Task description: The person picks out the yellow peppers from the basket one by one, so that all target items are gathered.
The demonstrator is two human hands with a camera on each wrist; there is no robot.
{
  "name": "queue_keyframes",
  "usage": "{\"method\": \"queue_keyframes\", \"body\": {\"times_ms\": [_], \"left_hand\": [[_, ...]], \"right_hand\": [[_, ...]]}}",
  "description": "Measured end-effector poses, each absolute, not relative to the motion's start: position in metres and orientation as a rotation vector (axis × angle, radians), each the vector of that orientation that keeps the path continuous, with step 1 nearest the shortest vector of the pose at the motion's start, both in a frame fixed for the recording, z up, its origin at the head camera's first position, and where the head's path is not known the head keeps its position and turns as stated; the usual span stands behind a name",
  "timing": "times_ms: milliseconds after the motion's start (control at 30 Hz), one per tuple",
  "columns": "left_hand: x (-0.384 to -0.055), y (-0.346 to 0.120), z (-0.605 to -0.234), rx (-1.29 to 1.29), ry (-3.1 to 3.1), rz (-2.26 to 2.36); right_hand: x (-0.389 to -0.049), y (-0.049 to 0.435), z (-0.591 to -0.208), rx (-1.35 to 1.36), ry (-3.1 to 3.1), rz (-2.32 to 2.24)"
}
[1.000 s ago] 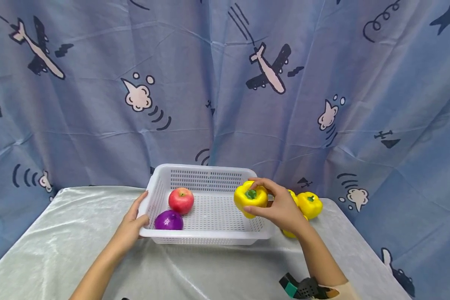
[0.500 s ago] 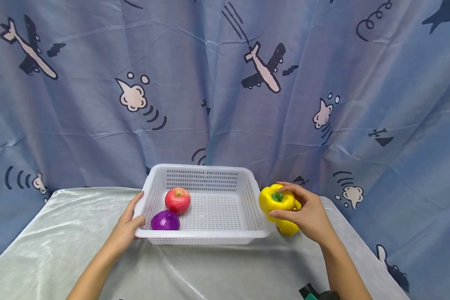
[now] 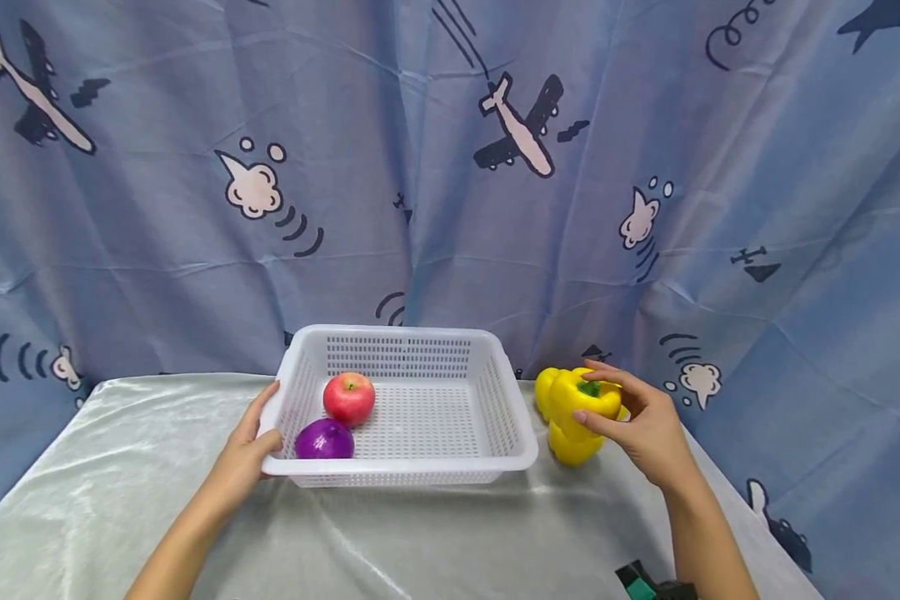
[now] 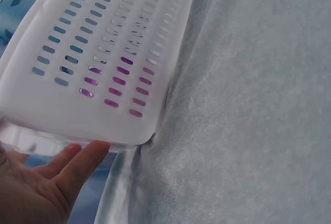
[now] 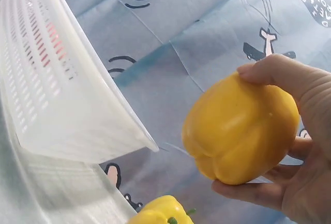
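Note:
My right hand [image 3: 651,432] grips a yellow bell pepper [image 5: 238,131] between thumb and fingers, off the table. In the head view it overlaps other yellow peppers [image 3: 573,448] to the right of a white plastic basket [image 3: 412,467]. My left hand [image 3: 236,457] holds the basket by its left rim, thumb on the near side. Inside, toward the left, sit a red apple [image 3: 348,398] and a round, glossy purple item [image 3: 325,439] of unclear kind. How many peppers stand behind the held one is partly hidden.
A pale, shiny cloth covers the table [image 3: 390,542]. Behind it hangs a blue curtain [image 3: 330,167] printed with airplanes and clouds. A dark device with a green part [image 3: 648,583] is on my right forearm.
The right hand has moved rightward with the pepper, from over the basket's right end to over the other peppers. My left hand keeps its hold; the view has shifted slightly.

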State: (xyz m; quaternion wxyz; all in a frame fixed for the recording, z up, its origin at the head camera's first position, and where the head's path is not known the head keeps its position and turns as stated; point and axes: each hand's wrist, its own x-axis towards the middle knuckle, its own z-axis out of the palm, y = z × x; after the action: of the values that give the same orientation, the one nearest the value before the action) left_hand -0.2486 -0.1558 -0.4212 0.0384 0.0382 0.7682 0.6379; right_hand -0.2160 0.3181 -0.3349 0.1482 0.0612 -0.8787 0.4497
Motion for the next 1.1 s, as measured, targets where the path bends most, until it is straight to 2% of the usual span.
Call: {"method": "queue_keyframes", "body": {"times_ms": [367,800,1100], "left_hand": [[-0.250,-0.155,-0.420,0.116,2.362,1.930],[-0.249,-0.157,-0.419,0.107,2.394,1.882],[-0.248,-0.157,-0.419,0.112,2.395,1.861]], "right_hand": [[-0.219,0.334,-0.337,0.129,-2.584,1.524],[-0.221,0.355,-0.346,0.193,-2.705,1.103],[-0.218,0.390,-0.355,0.225,-2.649,1.078]]}}
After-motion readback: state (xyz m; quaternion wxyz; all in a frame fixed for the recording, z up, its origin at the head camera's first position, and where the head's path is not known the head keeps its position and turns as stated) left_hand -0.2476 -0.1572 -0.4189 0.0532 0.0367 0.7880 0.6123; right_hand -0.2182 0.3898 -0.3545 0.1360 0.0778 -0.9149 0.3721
